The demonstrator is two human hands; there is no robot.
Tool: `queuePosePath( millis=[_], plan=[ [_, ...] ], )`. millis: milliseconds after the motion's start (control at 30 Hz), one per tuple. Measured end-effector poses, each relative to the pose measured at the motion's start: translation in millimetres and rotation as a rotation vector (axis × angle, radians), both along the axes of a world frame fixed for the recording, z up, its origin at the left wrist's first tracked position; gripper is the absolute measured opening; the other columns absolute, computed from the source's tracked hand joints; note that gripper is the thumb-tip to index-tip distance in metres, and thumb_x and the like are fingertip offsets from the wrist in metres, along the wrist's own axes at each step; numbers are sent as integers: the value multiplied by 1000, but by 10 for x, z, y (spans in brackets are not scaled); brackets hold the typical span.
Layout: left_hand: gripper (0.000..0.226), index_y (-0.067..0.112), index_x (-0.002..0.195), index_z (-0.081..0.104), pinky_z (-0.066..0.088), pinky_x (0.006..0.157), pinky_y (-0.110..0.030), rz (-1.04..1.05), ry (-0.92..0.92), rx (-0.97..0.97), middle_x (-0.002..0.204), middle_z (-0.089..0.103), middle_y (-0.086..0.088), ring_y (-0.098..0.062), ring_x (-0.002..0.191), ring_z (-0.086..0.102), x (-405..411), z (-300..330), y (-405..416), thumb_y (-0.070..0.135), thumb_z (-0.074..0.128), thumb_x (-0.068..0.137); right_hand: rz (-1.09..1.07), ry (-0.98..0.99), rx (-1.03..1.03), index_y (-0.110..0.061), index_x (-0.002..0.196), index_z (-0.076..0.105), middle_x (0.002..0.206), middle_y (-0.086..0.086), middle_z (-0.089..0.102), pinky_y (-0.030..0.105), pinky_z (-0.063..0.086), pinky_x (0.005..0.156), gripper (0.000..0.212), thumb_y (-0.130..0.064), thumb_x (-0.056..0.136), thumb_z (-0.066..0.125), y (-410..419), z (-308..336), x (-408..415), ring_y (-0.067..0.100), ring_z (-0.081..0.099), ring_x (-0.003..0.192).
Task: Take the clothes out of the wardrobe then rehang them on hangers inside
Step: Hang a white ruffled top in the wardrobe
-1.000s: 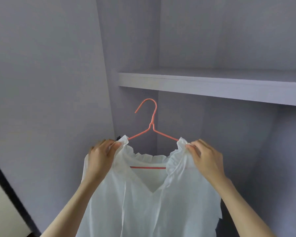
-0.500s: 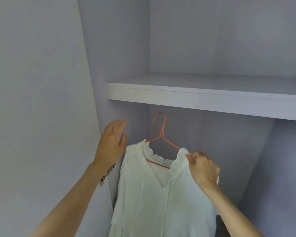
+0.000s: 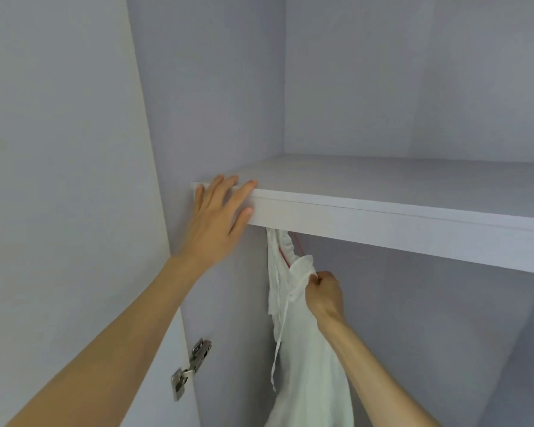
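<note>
1. White blouse (image 3: 302, 349) hanging just under the shelf (image 3: 383, 217), near the left wall of the wardrobe, on a red hanger (image 3: 285, 257) of which only thin wire stretches show at the collar.
2. Hook and rail hidden behind the shelf front; impossible to tell whether the hook is already seated.
3. Right hand (image 3: 324, 292) pinching the ruffled collar and shoulder of the blouse, grip clamped on fabric, perhaps on the wire beneath too.
4. Left hand (image 3: 219, 217) flat against the front edge of the shelf, fingers straight and spread, holding nothing; apparently steadying.
5. Likely step in hand: hooking the hanger over the rail by feel.
6. Best done by lifting from the hanger's shoulder rather than the cloth alone, keeping the hook turned toward the rail, and easing the weight down before letting go.
7. Worth a light tug afterwards to check the hook has caught; thin fabric could slip off a wire shoulder if pulled sideways.
8. Risk: blouse crowded against the left wall, so room for swinging is small.
9. Surroundings: pale grey-lilac wardrobe panels, shelf top bare where visible, open door at left carrying a metal hinge (image 3: 188, 369) low down.
</note>
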State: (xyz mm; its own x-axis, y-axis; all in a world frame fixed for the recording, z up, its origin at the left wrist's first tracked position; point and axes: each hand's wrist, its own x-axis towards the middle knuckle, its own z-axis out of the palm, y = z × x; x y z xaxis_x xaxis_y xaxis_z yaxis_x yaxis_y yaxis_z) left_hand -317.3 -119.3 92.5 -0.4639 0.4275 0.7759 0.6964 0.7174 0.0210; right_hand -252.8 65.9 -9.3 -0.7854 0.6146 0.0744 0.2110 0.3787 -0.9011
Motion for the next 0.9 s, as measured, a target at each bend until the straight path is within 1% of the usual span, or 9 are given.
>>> queuePosePath(
  millis=[167, 300, 433, 533, 667, 733, 800, 833, 900],
  plan=[
    [46, 24, 139, 32, 20, 111, -52, -42, 53, -3, 144, 37, -11, -31, 137, 23, -80, -47, -66, 43, 32, 96, -13, 32, -12, 4, 112, 51, 115, 20, 59, 30, 40, 75, 30, -14, 99, 32, -84, 15, -395, 34, 57, 103],
    [45, 27, 138, 32, 17, 113, -50, -38, 56, 57, 144, 37, -9, -29, 137, 22, -101, -83, -10, 44, 34, 96, -22, -16, -14, 8, 114, 52, 117, 23, 59, 28, 38, 71, 32, -13, 99, 33, -53, -67, -706, 36, 56, 105],
    [45, 28, 136, 33, 22, 111, -53, -45, 63, 73, 142, 38, -6, -28, 136, 24, -139, -102, -21, 46, 36, 95, -7, -60, 4, 9, 119, 50, 122, 25, 56, 31, 41, 82, 33, -12, 99, 33, -111, -253, -859, 36, 54, 111],
    [45, 28, 137, 33, 22, 111, -54, -39, 70, 80, 142, 38, -7, -28, 136, 24, -145, -106, -10, 44, 37, 95, 41, -8, 44, 7, 117, 51, 119, 23, 57, 27, 40, 80, 30, -9, 99, 34, -250, -392, -877, 35, 55, 108],
    [47, 28, 139, 28, 19, 112, -53, -13, 94, 24, 146, 34, -7, -29, 138, 21, -182, -126, -33, 44, 34, 95, 179, 78, 124, 1, 118, 52, 115, 16, 55, 22, 37, 78, 26, -9, 97, 41, -525, -454, -929, 30, 55, 106],
    [48, 28, 140, 25, 21, 112, -53, -4, 100, -3, 147, 32, -7, -29, 138, 19, -198, -118, -51, 42, 35, 95, 234, 105, 133, 2, 109, 54, 108, 18, 57, 18, 32, 71, 21, -9, 97, 41, -647, -464, -1000, 29, 56, 100],
    [49, 28, 141, 24, 23, 110, -55, -6, 98, -9, 148, 31, -8, -30, 139, 19, -201, -117, -55, 41, 35, 95, 271, 135, 135, 0, 98, 55, 98, 16, 58, 18, 32, 69, 17, -10, 97, 41, -762, -458, -1088, 28, 58, 94],
    [49, 28, 141, 24, 24, 109, -56, -8, 100, -6, 148, 31, -8, -30, 138, 19, -204, -121, -51, 41, 36, 95, 293, 152, 123, -3, 90, 54, 89, 12, 57, 19, 32, 66, 18, -12, 98, 40, -822, -442, -1128, 27, 58, 88],
    [49, 28, 141, 24, 24, 109, -56, -3, 114, 0, 148, 31, -8, -31, 138, 19, -212, -132, -38, 40, 38, 95, 338, 186, 69, -12, 72, 43, 70, 1, 50, 18, 30, 55, 30, -18, 100, 35, -945, -404, -1195, 21, 54, 71]
  ],
)
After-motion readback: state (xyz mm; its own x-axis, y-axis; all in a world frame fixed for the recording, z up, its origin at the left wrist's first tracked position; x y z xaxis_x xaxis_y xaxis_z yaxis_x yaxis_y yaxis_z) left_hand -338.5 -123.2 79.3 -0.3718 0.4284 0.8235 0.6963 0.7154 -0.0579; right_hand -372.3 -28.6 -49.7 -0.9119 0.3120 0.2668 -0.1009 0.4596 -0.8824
